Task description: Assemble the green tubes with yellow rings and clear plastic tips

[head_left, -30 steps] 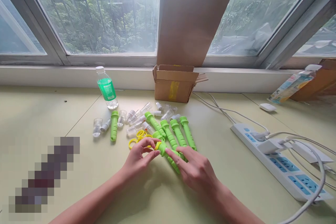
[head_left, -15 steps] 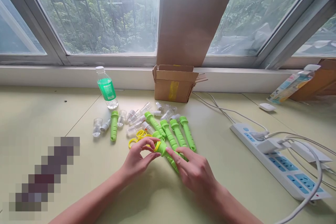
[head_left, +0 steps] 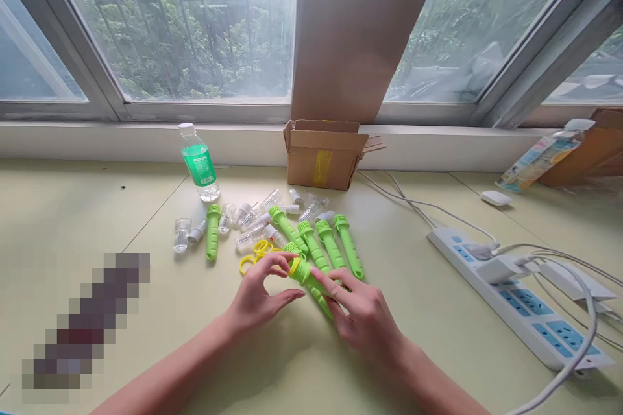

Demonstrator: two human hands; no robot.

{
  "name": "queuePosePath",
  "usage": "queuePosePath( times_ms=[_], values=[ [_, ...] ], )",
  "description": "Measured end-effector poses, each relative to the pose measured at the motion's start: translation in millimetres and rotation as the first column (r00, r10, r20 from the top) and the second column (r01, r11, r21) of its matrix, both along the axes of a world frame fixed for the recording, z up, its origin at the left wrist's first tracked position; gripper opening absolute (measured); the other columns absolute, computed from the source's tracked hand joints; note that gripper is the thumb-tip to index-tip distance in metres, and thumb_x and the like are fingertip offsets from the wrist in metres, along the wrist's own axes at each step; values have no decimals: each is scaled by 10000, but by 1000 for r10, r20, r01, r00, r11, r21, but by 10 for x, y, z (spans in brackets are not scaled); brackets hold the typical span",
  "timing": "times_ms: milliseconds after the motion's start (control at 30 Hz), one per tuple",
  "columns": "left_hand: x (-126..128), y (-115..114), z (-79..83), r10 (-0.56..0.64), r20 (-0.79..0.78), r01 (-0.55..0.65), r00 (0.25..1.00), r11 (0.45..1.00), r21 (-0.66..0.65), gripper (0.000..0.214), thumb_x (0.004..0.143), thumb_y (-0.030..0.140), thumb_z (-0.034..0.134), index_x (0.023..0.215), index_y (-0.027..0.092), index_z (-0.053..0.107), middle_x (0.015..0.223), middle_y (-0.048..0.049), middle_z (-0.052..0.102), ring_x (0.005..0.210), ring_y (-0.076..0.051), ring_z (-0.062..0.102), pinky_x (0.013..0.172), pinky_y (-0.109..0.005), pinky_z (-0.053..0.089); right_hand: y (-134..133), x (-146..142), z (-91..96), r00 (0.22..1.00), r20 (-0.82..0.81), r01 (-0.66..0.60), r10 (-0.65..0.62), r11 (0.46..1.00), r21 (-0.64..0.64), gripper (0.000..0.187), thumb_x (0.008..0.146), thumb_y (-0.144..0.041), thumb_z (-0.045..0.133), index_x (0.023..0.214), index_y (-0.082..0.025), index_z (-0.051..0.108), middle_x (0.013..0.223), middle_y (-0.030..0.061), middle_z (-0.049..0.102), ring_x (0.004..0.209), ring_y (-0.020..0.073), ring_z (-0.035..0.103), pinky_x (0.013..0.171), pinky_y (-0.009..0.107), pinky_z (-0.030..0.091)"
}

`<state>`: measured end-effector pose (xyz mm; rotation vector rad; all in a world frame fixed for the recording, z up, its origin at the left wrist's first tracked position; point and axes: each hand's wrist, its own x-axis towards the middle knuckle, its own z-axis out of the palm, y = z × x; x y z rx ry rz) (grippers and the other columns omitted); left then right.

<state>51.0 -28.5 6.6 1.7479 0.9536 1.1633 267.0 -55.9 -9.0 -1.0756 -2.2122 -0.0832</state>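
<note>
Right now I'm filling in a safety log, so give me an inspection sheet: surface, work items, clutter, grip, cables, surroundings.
Surface: pale table, dark speck at far left.
Work items: green tube with yellow ring at its ridged end; other green tubes and loose yellow rings nearby.
Clutter: clear cups, white pieces, standing green-labelled bottle.
Grip: right hand closed on the green tube; left hand open at the yellow ring.
Cables: white cords around the power strip, right side.
Surroundings: windows and cardboard box behind.

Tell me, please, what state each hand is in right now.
Left hand: open, thumb apart, beside the yellow ring; contact unclear.
Right hand: closed, holding a green tube.
</note>
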Motion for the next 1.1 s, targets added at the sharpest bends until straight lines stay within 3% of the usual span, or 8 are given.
queuePosePath(
  times_ms=[233,567,1100],
  values=[
    [4,-18,-8,36,-16,-35,999,999,22,217,751,232,704,811,209,497,1081,-85,669,1047,-232,616,877,-417,514,-29,-48,20,993,-92,-78,70,993,-92,555,868,-68,460,1401,-219,427,919,86,664,705,148,646,596,224,543],
    [-8,-14,-54,76,-43,-73,996,995,67,204,750,267,718,807,212,530,1095,-86,677,1000,-217,634,855,-378,511,-50,-63,37,978,-197,-112,66,966,-232,536,870,-80,478,1388,-217,450,928,91,655,728,164,635,657,259,548],
    [-5,-15,-85,189,-72,-159,979,940,303,222,747,237,728,855,208,536,1028,-66,708,919,-198,671,774,-354,563,-102,-124,131,930,-369,-140,-5,919,-368,493,838,-126,559,1325,-195,520,965,90,693,829,209,665,751,304,548]
  ],
)
